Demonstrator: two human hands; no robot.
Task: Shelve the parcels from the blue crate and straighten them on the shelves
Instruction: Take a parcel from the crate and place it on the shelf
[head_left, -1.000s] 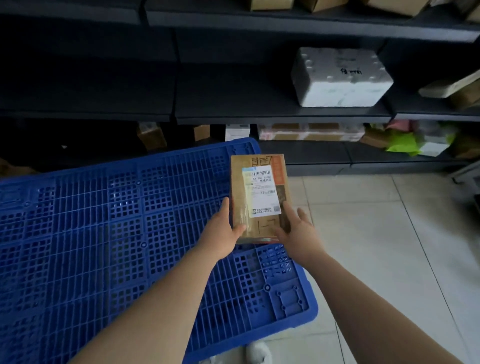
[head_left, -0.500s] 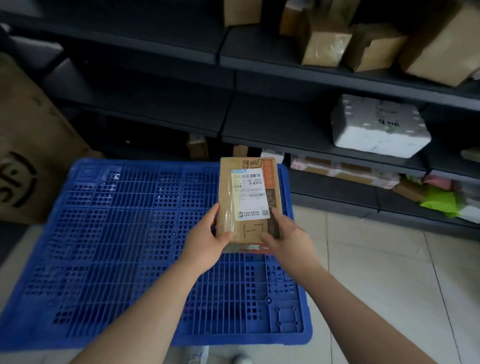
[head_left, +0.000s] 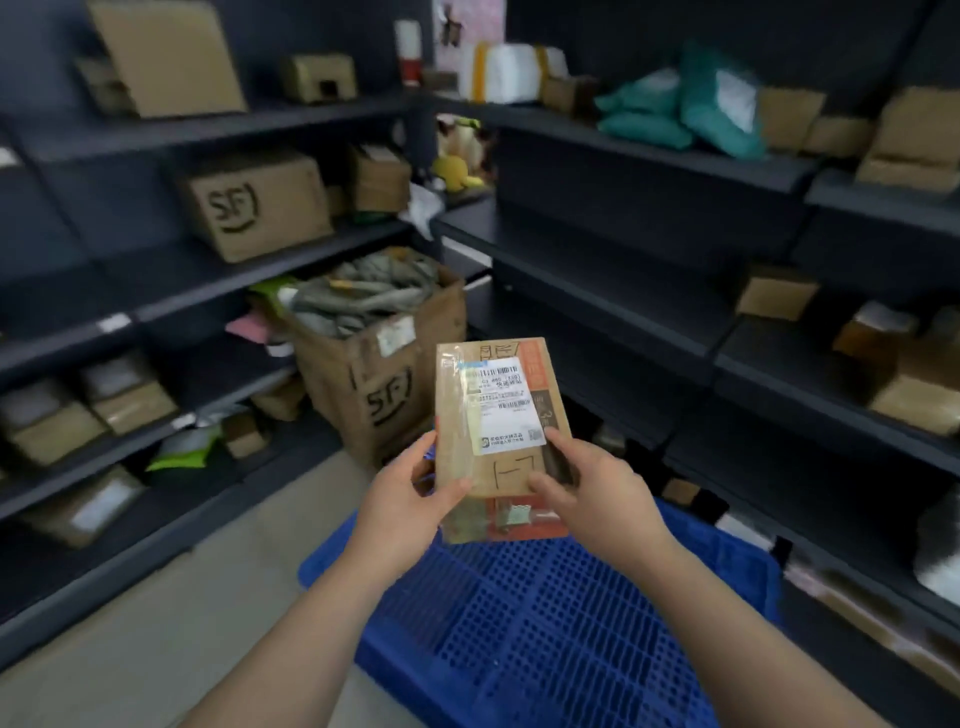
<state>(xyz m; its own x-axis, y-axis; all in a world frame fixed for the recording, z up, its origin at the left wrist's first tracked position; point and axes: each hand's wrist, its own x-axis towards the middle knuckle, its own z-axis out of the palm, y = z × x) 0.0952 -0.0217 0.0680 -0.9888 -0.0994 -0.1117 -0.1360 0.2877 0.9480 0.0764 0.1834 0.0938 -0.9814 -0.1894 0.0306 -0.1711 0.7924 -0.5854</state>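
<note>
I hold a flat brown cardboard parcel (head_left: 498, 415) with a white shipping label and an orange strip, upright in front of me. My left hand (head_left: 410, 512) grips its lower left edge, thumb on the front. My right hand (head_left: 597, 499) grips its lower right edge. Below the parcel lies the blue plastic crate (head_left: 561, 634), its latticed surface facing up with no parcels visible on it. Dark shelves (head_left: 613, 291) run along the left and right and meet in a corner ahead.
An open SF carton (head_left: 384, 364) stuffed with grey bags stands on the floor in the corner. A closed SF box (head_left: 254, 202) sits on the left shelf. Green bags (head_left: 680, 109) and several brown boxes fill the right shelves. Bare tiled floor lies at lower left.
The view has swung up and left from the crate and low shelves toward the shelf corner. Both hands raised the parcel with it, grip unchanged.
</note>
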